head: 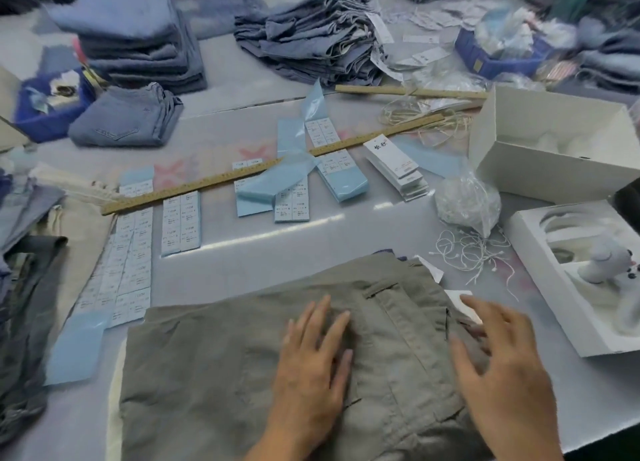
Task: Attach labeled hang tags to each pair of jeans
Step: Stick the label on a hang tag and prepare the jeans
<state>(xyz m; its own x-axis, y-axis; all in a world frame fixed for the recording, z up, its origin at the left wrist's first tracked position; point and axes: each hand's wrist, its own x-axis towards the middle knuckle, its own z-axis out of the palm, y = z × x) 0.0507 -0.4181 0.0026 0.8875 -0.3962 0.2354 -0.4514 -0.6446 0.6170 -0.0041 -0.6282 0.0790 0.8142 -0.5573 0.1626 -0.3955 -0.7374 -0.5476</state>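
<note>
A folded pair of grey-green jeans (214, 363) lies on the table right in front of me. My left hand (311, 367) rests flat on the cloth with straight fingers. My right hand (502, 356) lies spread over the jeans' right edge, near the waistband; it is blurred. A white hang tag (464, 303) pokes out from under the right edge of the jeans, just beyond my right fingers. A stack of white hang tags (394, 164) sits further back. Loose white tag strings (474, 249) lie to the right of the jeans.
Sheets of blue label stickers (180, 223) and a long wooden ruler (242, 173) cross the middle of the table. Stacks of blue jeans (138, 44) stand at the back. White boxes (554, 141) and a plastic bag of strings (467, 200) sit at the right; blue bins at both back corners.
</note>
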